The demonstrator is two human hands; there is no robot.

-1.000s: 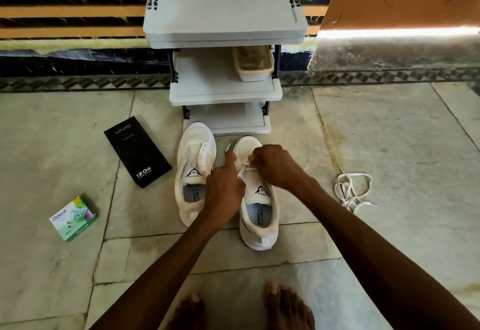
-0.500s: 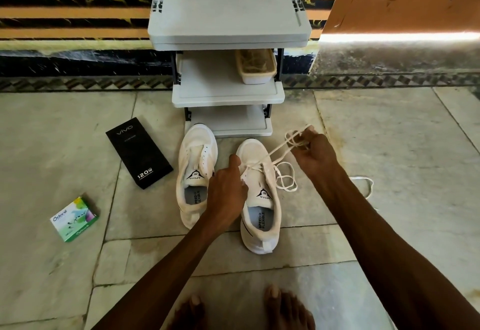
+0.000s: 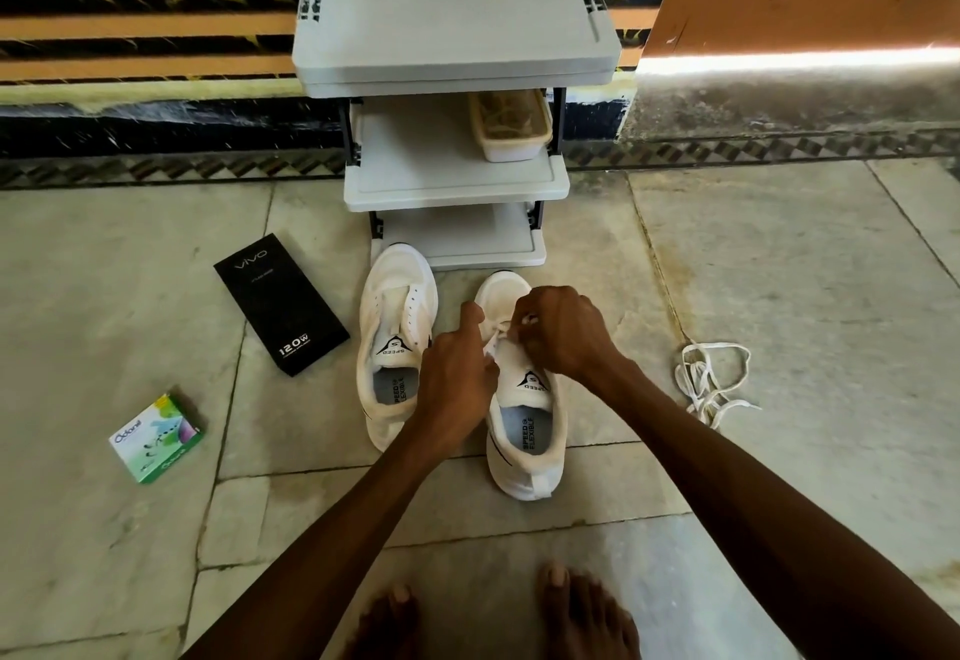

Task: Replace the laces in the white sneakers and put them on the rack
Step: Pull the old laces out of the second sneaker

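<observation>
Two white sneakers stand side by side on the floor in front of the grey rack (image 3: 457,181). The left sneaker (image 3: 396,347) shows bare eyelets with no lace. Both my hands work over the right sneaker (image 3: 524,415). My left hand (image 3: 457,378) pinches the white lace (image 3: 496,339) at the eyelets, thumb pointing forward. My right hand (image 3: 558,332) is curled over the front eyelets and pinches the lace too. Most of that lace is hidden under my hands.
A loose white lace (image 3: 709,381) lies bundled on the floor to the right. A black phone box (image 3: 280,303) and a small green box (image 3: 156,438) lie to the left. A beige tray (image 3: 511,126) sits on the rack's middle shelf. My bare feet (image 3: 488,618) are at the bottom.
Half a second ago my right hand had pulled the lace out to the right, away from the shoe. It has come back over the right sneaker's front eyelets. My left hand stayed put.
</observation>
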